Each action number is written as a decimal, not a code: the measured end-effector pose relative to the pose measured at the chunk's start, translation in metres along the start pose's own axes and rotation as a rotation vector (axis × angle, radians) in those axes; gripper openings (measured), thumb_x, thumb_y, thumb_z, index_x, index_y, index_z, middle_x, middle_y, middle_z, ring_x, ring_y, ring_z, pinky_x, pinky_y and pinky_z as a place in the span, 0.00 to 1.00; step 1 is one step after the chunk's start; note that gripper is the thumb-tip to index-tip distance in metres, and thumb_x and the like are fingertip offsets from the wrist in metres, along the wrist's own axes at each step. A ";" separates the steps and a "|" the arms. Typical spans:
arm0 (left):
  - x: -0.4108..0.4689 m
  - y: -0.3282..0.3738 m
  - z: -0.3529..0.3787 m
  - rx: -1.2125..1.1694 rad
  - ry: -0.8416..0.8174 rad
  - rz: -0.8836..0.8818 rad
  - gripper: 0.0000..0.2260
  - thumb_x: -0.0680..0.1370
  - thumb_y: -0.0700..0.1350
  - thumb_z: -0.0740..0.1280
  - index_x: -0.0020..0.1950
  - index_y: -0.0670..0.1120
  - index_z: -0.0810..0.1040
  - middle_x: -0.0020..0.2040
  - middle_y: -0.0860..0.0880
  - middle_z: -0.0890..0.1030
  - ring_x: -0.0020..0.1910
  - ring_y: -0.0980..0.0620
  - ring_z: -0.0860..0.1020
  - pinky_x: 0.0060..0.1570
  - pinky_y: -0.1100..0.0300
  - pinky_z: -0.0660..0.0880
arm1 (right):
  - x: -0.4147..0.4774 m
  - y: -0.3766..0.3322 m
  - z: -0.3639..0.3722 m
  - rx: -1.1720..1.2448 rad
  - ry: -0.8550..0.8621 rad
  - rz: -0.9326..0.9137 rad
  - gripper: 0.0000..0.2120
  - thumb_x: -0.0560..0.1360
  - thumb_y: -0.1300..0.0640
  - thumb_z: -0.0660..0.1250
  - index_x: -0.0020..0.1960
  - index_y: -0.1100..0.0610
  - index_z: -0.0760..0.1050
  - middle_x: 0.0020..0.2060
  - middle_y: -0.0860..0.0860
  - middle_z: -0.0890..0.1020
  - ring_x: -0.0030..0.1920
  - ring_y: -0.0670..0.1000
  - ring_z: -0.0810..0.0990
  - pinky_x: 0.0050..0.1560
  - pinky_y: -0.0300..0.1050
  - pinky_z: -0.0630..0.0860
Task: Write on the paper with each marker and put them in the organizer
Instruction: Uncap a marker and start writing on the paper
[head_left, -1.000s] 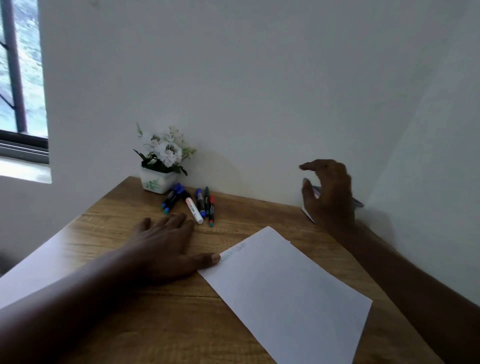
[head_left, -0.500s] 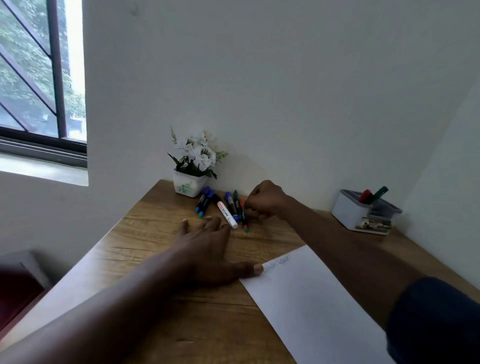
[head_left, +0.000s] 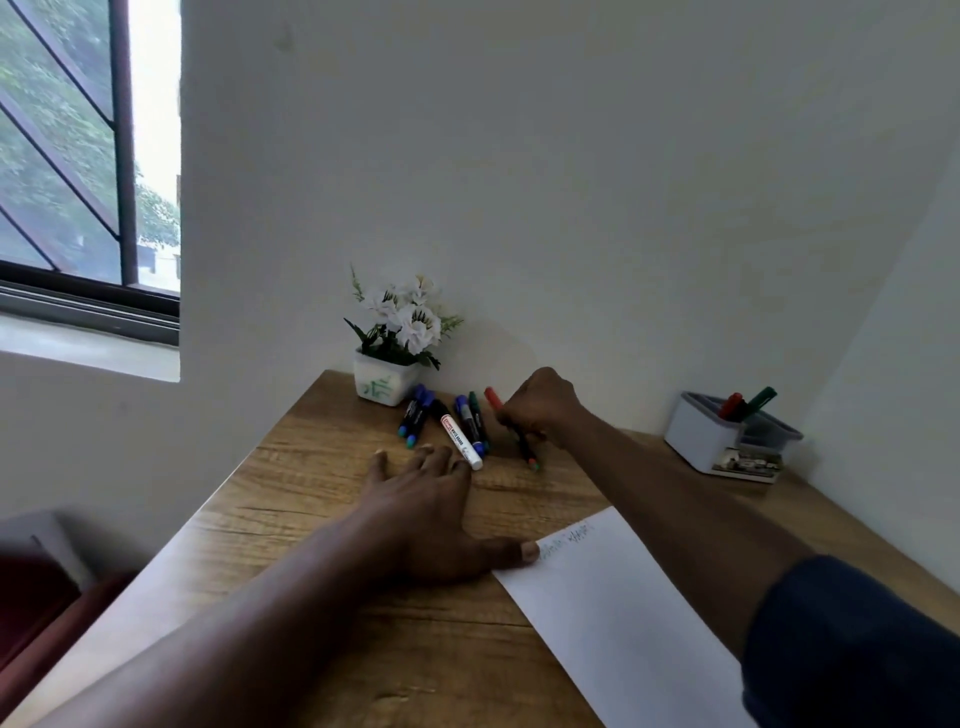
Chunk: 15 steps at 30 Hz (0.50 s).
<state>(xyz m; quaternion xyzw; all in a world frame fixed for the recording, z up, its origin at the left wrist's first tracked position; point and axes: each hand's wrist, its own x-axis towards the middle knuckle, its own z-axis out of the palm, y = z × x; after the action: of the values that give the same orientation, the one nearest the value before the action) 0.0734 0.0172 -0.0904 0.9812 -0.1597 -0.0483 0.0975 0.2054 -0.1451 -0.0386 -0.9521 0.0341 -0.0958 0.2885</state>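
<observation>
**Markers hemmed in, lane open rightward**

Flower pot (head_left: 383, 385) crowds the marker row (head_left: 460, 434) from the left, wall close behind. Left hand (head_left: 421, 519) lies flat just in front, blocking the near side. Right hand (head_left: 540, 406), curled round a red-capped marker (head_left: 493, 398), and its forearm cross the middle. Bare desk (head_left: 550, 488) runs free toward the organizer (head_left: 698, 434).

The left hand (head_left: 421, 514) lies flat, palm down, fingers spread forward and thumb stretched out to the right. The right arm reaches forward past it. The right hand (head_left: 540, 405) is knuckles-up, fingers curled round a red-capped marker (head_left: 492, 397).
</observation>
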 end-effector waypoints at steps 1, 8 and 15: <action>-0.001 0.000 -0.001 -0.001 -0.005 -0.002 0.62 0.57 0.87 0.46 0.82 0.51 0.47 0.83 0.49 0.45 0.81 0.48 0.44 0.75 0.32 0.38 | -0.003 0.002 -0.007 0.043 0.037 -0.039 0.14 0.68 0.56 0.78 0.48 0.64 0.83 0.41 0.58 0.86 0.43 0.57 0.87 0.49 0.53 0.85; -0.003 0.000 -0.006 -0.014 -0.044 -0.004 0.57 0.63 0.84 0.50 0.83 0.52 0.46 0.83 0.49 0.44 0.81 0.48 0.43 0.75 0.33 0.38 | -0.063 0.025 -0.059 0.159 0.106 -0.391 0.11 0.75 0.60 0.74 0.57 0.56 0.83 0.47 0.51 0.86 0.45 0.49 0.86 0.51 0.47 0.84; -0.012 0.002 -0.011 -0.152 0.130 0.017 0.50 0.62 0.82 0.46 0.78 0.58 0.60 0.78 0.52 0.64 0.75 0.50 0.65 0.75 0.39 0.59 | -0.126 0.069 -0.042 0.161 0.077 -0.544 0.11 0.80 0.57 0.68 0.62 0.52 0.81 0.43 0.47 0.85 0.42 0.47 0.83 0.44 0.44 0.81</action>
<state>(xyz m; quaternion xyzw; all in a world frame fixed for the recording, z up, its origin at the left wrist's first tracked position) 0.0630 0.0213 -0.0782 0.9706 -0.1573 0.0044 0.1821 0.0730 -0.2106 -0.0631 -0.8959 -0.2196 -0.2080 0.3254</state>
